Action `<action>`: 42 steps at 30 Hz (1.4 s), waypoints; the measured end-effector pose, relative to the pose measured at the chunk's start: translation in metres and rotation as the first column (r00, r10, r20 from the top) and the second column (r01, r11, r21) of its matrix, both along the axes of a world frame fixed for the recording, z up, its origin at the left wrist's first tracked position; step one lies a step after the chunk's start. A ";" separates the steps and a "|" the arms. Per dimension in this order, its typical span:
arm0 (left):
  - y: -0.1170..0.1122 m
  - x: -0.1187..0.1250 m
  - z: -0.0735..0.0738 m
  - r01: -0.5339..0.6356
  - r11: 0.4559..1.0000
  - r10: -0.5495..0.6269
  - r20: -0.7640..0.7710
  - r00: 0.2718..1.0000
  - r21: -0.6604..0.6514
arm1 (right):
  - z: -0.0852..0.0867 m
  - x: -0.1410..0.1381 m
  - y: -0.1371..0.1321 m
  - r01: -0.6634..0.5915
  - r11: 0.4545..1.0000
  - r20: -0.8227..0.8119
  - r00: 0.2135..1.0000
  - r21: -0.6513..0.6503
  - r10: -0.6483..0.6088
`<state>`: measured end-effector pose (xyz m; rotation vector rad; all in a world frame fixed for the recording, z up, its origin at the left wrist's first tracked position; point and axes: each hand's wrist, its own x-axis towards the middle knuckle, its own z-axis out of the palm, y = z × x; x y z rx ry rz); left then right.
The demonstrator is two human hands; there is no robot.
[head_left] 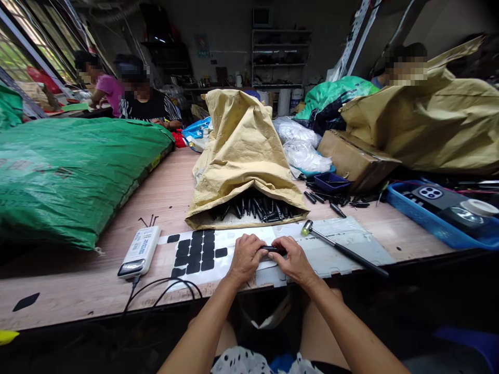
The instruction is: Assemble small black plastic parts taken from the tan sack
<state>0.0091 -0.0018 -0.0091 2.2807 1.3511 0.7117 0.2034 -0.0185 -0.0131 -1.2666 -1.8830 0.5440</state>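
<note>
Between my two hands lies a slim black tube [272, 249], close above the table's front edge. My left hand [248, 255] pinches its left end with closed fingers. Around the right end, the fingers of my right hand [291, 258] are closed too. Fingers cover much of the tube, so its ends are hidden. Just behind, a tan paper sack [245, 156] lies with its mouth towards me, full of black tubes [257, 206]. Left of my hands is a white sheet [230, 262] bearing rounded black stickers [201, 249]. A hammer [343, 249] rests to the right.
A white power bank [139, 252] with a black cable [156, 283] sits at left, near a large green sack [78, 176]. To the right are loose black tubes [337, 210], a cardboard box [354, 156] and a blue tray [436, 218]. Other people sit beyond the table.
</note>
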 end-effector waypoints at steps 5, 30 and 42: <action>0.001 0.000 -0.001 0.009 1.000 -0.009 -0.028 1.000 0.009 | 0.000 0.000 0.001 -0.031 1.000 0.037 0.999 0.007 0.030; 0.001 -0.001 0.001 0.016 1.000 -0.015 0.050 0.999 -0.020 | 0.002 -0.001 0.000 0.009 1.000 -0.027 1.000 -0.026 -0.009; 0.000 0.000 0.001 -0.009 1.000 0.008 0.127 0.992 0.011 | 0.004 -0.002 -0.001 0.009 1.000 0.052 0.999 0.005 -0.009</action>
